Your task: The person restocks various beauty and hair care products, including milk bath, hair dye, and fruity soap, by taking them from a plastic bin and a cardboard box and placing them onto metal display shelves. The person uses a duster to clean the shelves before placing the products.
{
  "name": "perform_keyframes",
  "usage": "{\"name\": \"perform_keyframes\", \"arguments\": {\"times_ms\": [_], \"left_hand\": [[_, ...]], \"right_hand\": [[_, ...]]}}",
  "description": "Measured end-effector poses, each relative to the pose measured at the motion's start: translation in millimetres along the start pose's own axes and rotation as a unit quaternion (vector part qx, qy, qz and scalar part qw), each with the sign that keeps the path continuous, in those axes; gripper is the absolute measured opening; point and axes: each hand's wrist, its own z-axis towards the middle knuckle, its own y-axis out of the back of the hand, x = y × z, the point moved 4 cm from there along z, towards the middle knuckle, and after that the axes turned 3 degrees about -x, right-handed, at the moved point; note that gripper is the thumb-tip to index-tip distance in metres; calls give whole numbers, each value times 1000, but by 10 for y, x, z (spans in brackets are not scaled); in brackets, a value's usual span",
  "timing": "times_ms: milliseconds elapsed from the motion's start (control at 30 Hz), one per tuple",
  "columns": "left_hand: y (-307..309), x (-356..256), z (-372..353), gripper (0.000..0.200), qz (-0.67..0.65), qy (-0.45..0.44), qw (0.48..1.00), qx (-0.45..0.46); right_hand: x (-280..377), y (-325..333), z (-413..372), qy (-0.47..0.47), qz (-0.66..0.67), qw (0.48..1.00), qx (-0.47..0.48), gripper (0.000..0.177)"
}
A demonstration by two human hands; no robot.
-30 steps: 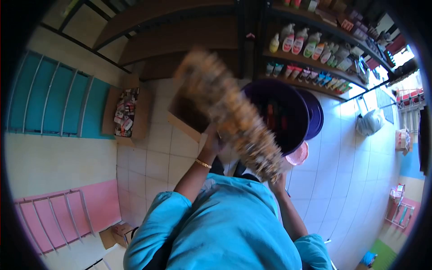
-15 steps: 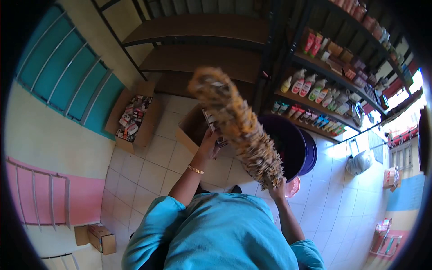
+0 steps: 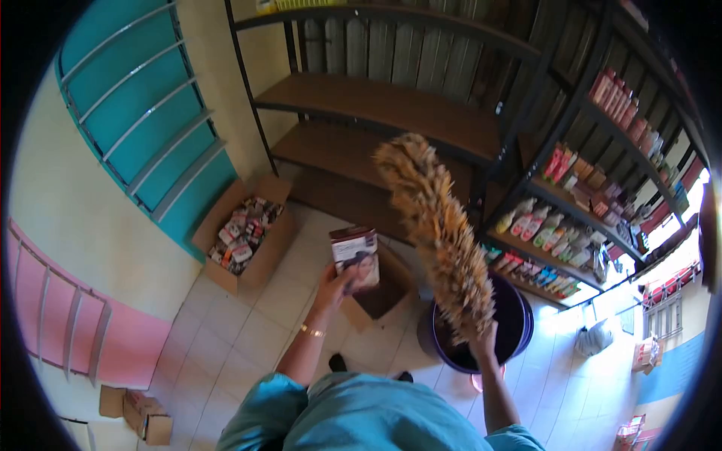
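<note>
My left hand [image 3: 336, 286] is closed on a small printed box [image 3: 356, 255] with a face on its front, held upright over the floor. Beneath and beside it stands an open cardboard box [image 3: 395, 282]. My right hand [image 3: 481, 336] grips the lower end of a long brown feather duster [image 3: 440, 233], which slants up and to the left. Behind that hand is a dark purple tub [image 3: 515, 323].
Brown metal-framed shelves [image 3: 376, 101] stand ahead. On the right a shelf rack [image 3: 571, 203] holds bottles and tubes. A carton of small packages [image 3: 244, 240] sits by the left wall, and a tied plastic bag [image 3: 596, 338] lies at the right.
The view has shifted, showing more of the shelves. The small box in my left hand is now raised with its front visible. The duster is more upright and less blurred.
</note>
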Motion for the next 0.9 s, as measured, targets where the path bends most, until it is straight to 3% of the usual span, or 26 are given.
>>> {"name": "perform_keyframes", "arguments": {"times_ms": [33,67,100,133,167,200,267,300,367,433,500,533,600,633,767,800,867,900], "left_hand": [[164,-29,22,46,-89,5,994,56],[394,-31,49,50,-175,14,978,110],[500,-94,67,54,-234,3,963,135],[606,-158,83,57,-293,-6,942,162],[610,-319,64,60,-328,-37,930,162],[582,-510,52,63,-362,-69,915,162],[481,-897,77,60,-247,-125,960,39],[481,-999,120,60,-212,-115,970,26],[874,-853,193,60,-208,-50,976,39],[945,-880,299,56,-277,-25,959,56],[1087,-738,512,52,-304,-45,950,57],[1123,-663,665,50,-392,-2,901,187],[1120,-559,933,49,-376,28,910,175],[1131,-575,1003,48,-234,12,972,25],[1087,-696,1483,45,-182,66,981,11],[1078,-794,1585,44,-182,83,979,-21],[1173,-877,1822,42,-166,84,978,-95],[1272,-876,1954,40,-148,66,978,-135]], "right_hand": [[143,-220,-35,84,-28,995,48,19],[-60,-469,-109,106,-12,993,54,19],[181,-724,-206,42,-27,991,127,24],[-111,-980,-296,-33,8,988,152,29],[283,-1223,-286,74,30,988,130,25],[185,-1400,-229,16,12,989,147,23],[94,-1666,-123,-69,27,984,161,20],[161,-1758,-123,-100,60,980,161,19],[415,-1935,-136,-143,124,972,140,20],[332,-2102,-72,19,25,981,193,22],[216,-2225,103,-50,-13,975,215,22],[178,-2270,172,-86,-35,970,226,22],[279,-2369,407,-41,-51,971,228,21],[324,-2415,510,-21,-58,971,231,21],[150,-2742,1008,78,-109,954,269,29],[181,-2882,1152,114,-113,937,310,36],[481,-3036,1414,-16,-199,886,419,46],[675,-3118,1606,77,-180,876,441,50]]}}
